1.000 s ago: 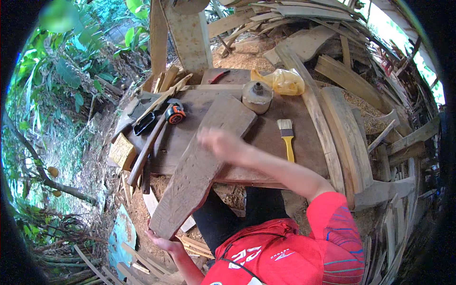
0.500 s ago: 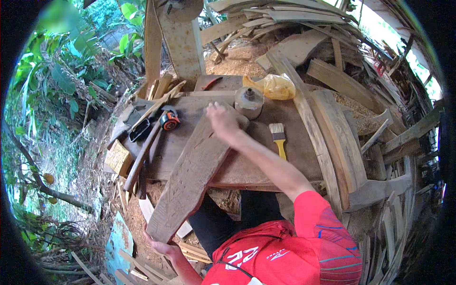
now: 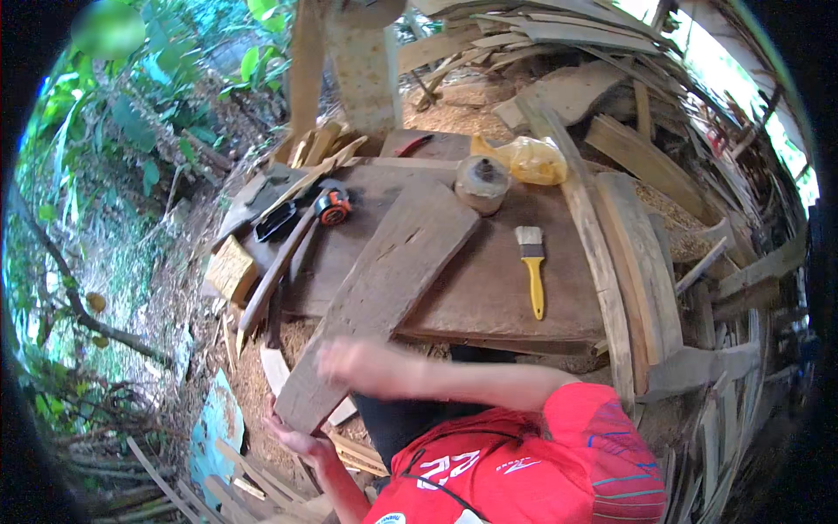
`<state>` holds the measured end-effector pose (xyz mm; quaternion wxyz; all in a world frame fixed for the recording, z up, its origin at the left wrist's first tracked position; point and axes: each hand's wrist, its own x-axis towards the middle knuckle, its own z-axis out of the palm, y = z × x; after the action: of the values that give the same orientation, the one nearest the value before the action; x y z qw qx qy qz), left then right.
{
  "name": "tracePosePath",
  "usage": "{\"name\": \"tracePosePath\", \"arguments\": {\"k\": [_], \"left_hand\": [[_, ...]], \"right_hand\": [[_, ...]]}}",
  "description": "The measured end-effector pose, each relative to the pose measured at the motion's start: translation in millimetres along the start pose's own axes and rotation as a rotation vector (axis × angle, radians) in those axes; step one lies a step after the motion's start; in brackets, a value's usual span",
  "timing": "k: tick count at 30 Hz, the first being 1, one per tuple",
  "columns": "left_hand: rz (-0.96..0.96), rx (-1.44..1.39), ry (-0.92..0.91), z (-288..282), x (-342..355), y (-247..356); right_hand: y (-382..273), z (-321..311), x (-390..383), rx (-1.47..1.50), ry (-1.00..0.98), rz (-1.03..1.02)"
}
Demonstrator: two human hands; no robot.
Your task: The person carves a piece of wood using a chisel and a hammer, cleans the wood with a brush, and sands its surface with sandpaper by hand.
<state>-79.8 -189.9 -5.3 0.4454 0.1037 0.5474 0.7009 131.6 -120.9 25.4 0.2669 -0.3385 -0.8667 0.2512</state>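
Observation:
A weathered wooden plank (image 3: pixel 384 262) slants from the worktable toward me, its near end past the table's front edge. Under that near end, my left hand (image 3: pixel 303 441) supports and grips the wood. My right hand (image 3: pixel 353 365) is over the plank's near part, smeared by motion, so its fingers and anything in them are unclear. At the plank's far end stands a squat, pale, dirty container (image 3: pixel 482 185) with a dark top. A paintbrush (image 3: pixel 532 271) with a yellow handle lies to the plank's right.
An orange-and-black tape measure (image 3: pixel 333 207) lies left of the plank, among wood strips and a dark-handled tool (image 3: pixel 278 279). A yellow plastic bag (image 3: pixel 534 161) and a red-handled tool (image 3: pixel 414 145) lie at the back. Long boards (image 3: pixel 633 271) line the right side.
My right hand has swept from the plank's far end down to its near part. My left hand still holds the near end. The view has shifted slightly left.

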Motion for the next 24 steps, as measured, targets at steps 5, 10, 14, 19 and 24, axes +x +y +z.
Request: {"name": "tracePosePath", "arguments": {"k": [5, 10, 14, 19, 24], "left_hand": [[0.055, -0.006, 0.014, -14, 11, -5], [0.056, -0.237, -0.119, -27, 17, -8], [0.016, -0.296, -0.151, -32, 16, -9], [0.121, -0.158, -0.194, -23, 13, -7], [0.090, -0.179, -0.156, -19, 12, -8]], "right_hand": [[6, 5, 16, -0.320, 0.206, 0.192], [-74, 103, 33, -0.216, 0.097, -0.085], [-64, 99, 16, -0.058, 0.071, -0.310], [0, 16, 35, -0.144, 0.193, 0.082], [-39, 72, 17, -0.181, 0.187, -0.169]]}}
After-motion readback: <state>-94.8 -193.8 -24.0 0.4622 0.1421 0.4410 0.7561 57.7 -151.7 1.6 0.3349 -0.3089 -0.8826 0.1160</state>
